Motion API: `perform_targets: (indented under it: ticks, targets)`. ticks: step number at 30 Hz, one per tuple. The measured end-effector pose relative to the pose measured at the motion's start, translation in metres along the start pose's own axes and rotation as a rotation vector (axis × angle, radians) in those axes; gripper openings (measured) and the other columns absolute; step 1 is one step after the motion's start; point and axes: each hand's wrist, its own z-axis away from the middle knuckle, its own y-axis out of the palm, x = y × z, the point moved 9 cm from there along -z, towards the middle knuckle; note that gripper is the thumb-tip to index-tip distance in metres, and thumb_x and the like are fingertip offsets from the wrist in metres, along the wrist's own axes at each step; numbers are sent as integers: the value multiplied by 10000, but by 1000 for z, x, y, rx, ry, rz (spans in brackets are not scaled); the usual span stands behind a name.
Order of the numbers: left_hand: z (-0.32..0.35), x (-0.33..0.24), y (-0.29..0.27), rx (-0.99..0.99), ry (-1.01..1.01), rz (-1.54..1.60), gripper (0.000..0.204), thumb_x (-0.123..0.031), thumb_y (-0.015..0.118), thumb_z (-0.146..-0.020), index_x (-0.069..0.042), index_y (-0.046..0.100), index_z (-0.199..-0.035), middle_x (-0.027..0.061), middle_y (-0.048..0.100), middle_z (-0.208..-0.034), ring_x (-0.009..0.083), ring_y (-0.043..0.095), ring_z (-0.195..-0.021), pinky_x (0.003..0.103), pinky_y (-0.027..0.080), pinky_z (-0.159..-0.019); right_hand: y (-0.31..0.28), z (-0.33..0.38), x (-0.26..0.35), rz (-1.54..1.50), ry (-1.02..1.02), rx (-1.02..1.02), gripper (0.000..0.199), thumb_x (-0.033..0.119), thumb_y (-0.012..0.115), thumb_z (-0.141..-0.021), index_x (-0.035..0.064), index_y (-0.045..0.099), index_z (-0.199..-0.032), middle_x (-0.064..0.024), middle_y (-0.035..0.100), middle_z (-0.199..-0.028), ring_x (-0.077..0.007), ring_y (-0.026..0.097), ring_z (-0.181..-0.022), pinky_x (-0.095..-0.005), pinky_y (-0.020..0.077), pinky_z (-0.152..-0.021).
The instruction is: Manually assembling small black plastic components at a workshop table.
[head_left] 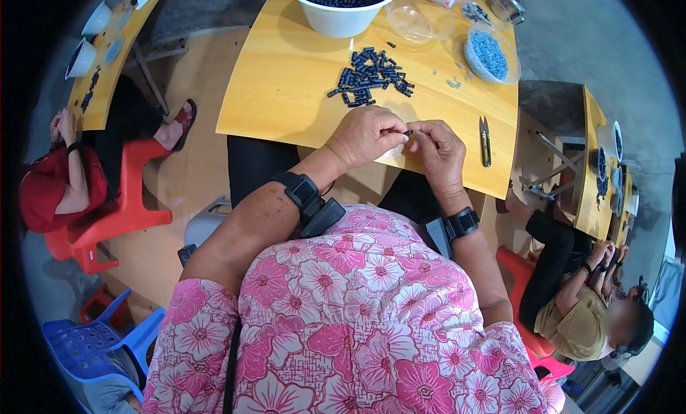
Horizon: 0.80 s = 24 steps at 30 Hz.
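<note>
My left hand and my right hand meet over the near edge of the wooden table. Both are closed, thumbs and fingers pinching a small black cylindrical piece between them. My fingertips cover most of it, so its details cannot be made out. Just beyond my hands lies a loose pile of similar black pieces. To the right of my right hand, black thread snips rest on the tabletop, points away from me.
At the far side stand a white tub of black pieces and a clear bowl of small light-blue parts. Clear plastic lids and a metal container are nearby. Other people sit at tables left and right; a red stool stands left.
</note>
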Motion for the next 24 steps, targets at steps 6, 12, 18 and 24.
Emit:
perform_targets:
  ticks: [6,12,18,24]
  targets:
    - [-2,4,0,9,-9,-37,134,-188,699,-774,-57,679,-796,107,667,-763,293,647,-741,389,509,-662,0,-2,25,239,-299,-60,257,-15,701,-732,87,677,-967,-109,637,-836,-269,637,-774,-346,533,-681]
    - [-1,9,0,-24,-56,27,150,-193,725,-773,-53,682,-806,119,661,-758,303,646,-718,387,504,-642,1,1,34,233,-374,-75,279,-30,712,-702,95,666,-947,-104,628,-834,-296,633,-801,-352,535,-685]
    - [-2,15,-1,-32,-83,78,138,-168,727,-767,-46,696,-825,127,667,-758,290,657,-691,372,504,-620,9,0,47,392,-441,-41,277,8,724,-711,94,676,-970,-115,632,-833,-299,631,-782,-347,541,-697]
    - [1,20,6,-6,-248,332,81,-42,689,-837,31,693,-872,82,707,-807,122,680,-731,255,546,-681,-6,1,4,-75,-80,-162,191,10,664,-837,46,700,-1021,-86,680,-884,-174,681,-819,-287,545,-741]
